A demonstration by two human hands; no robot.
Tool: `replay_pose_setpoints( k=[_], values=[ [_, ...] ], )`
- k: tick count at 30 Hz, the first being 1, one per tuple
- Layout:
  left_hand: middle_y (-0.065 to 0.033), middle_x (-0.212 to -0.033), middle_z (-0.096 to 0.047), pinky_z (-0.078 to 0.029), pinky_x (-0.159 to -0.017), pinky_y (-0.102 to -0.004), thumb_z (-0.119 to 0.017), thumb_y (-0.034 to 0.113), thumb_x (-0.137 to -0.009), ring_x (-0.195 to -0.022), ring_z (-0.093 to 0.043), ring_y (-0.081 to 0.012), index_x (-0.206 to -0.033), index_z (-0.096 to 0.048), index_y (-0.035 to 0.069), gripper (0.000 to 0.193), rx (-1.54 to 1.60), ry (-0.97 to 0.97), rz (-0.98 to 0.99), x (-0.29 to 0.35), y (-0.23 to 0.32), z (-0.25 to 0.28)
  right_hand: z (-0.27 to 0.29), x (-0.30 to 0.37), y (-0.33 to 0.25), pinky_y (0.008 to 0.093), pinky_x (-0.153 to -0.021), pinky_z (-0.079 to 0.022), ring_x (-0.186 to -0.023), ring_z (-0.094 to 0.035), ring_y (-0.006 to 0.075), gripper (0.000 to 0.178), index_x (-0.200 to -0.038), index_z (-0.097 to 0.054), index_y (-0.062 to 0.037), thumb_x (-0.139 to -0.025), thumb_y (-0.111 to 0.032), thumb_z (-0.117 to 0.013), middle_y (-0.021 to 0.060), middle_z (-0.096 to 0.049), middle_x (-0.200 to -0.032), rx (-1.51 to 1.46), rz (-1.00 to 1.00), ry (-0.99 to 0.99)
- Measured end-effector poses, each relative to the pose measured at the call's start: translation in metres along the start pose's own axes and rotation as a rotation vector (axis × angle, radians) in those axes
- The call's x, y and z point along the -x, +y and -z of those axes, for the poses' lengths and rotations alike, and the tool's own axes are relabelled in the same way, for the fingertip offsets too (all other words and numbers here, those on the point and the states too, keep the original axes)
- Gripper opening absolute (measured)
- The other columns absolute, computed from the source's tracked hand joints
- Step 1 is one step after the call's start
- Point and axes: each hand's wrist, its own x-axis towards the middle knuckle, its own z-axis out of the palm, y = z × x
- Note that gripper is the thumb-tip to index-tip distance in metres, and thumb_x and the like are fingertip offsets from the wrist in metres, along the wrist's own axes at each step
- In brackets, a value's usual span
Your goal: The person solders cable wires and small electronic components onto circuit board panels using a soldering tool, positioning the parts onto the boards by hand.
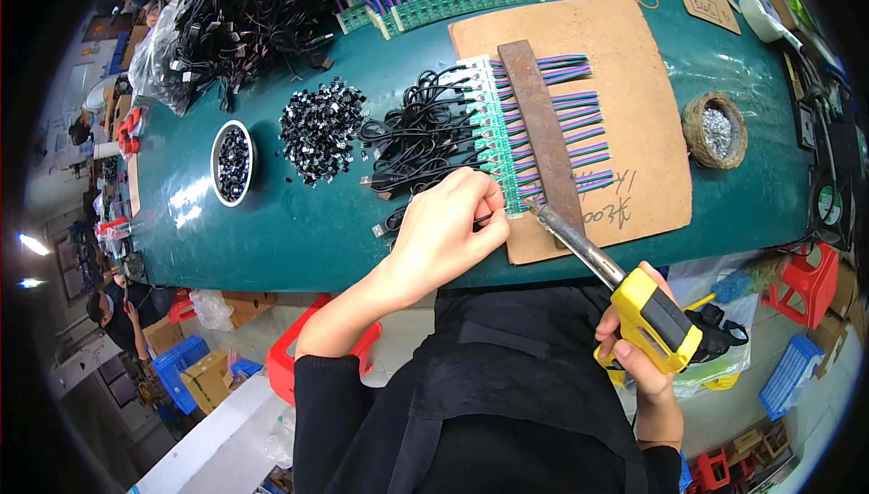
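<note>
Head view only: left hand point(448, 227) pinches a black wire point(425, 146) at the green board strip point(493, 146); right hand point(638, 349) grips a yellow soldering iron point(625, 290) — tip near the fingers. Likely risk — burn, or a bridged joint if the wire slips.

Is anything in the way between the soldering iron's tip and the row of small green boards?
Nothing visible. The soldering iron in the right hand has its tip at the near end of the green boards. The left hand is left of it, the metal bar beyond.
</note>
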Motion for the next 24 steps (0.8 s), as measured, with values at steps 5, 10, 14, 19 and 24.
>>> replay_pose_setpoints(
  k=[5,10,14,19,24],
  values=[
    [-0.005,-0.07,-0.051,-0.044,-0.057,-0.0267,-0.063,0.007,-0.072,-0.06,-0.052,-0.0135,-0.078,-0.056,0.002,0.01,-0.008,0.002,0.013,0.0,0.0,-0.001,0.001,-0.001,0.005,0.0261,-0.059,-0.054,-0.072,-0.062,0.0171,0.072,-0.138,-0.027,0.0085,-0.075,0.0,-0.062,0.0156,-0.062,-0.085,0.012,0.0,-0.036],
    [-0.0048,-0.067,-0.051,-0.044,-0.053,-0.0263,-0.064,0.007,-0.071,-0.057,-0.05,-0.013,-0.076,-0.055,0.002,0.011,0.004,0.027,0.011,-0.001,0.0,-0.003,0.0,-0.001,0.005,0.0253,-0.057,-0.053,-0.067,-0.061,0.0145,0.071,-0.137,-0.029,0.0083,-0.074,0.001,-0.061,0.0132,-0.062,-0.079,0.066,-0.022,-0.028],
    [-0.0049,-0.066,-0.051,-0.044,-0.052,-0.0261,-0.064,0.008,-0.069,-0.055,-0.05,-0.013,-0.075,-0.055,0.002,0.012,0.011,0.027,0.031,-0.003,0.0,-0.003,-0.003,-0.003,0.004,0.0247,-0.057,-0.053,-0.062,-0.06,0.013,0.069,-0.136,-0.032,0.0079,-0.073,0.002,-0.061,0.0121,-0.062,-0.075,0.101,-0.022,-0.024],
    [-0.0054,-0.062,-0.052,-0.044,-0.052,-0.0263,-0.065,0.009,-0.067,-0.054,-0.051,-0.0131,-0.072,-0.056,0.002,0.012,-0.005,0.039,0.025,-0.006,0.0,-0.003,-0.003,-0.007,0.0,0.0237,-0.056,-0.051,-0.06,-0.059,0.0116,0.067,-0.135,-0.035,0.0074,-0.072,0.003,-0.059,0.0117,-0.062,-0.075,0.122,-0.059,-0.042],
    [-0.0052,-0.061,-0.052,-0.044,-0.052,-0.0261,-0.065,0.008,-0.067,-0.054,-0.052,-0.0126,-0.071,-0.057,0.001,0.011,-0.01,0.028,0.016,-0.008,-0.001,-0.001,-0.004,-0.007,-0.007,0.0236,-0.056,-0.051,-0.06,-0.059,0.0117,0.069,-0.137,-0.032,0.0064,-0.072,0.003,-0.058,0.0114,-0.062,-0.075,0.115,-0.1,-0.024]
  ],
)
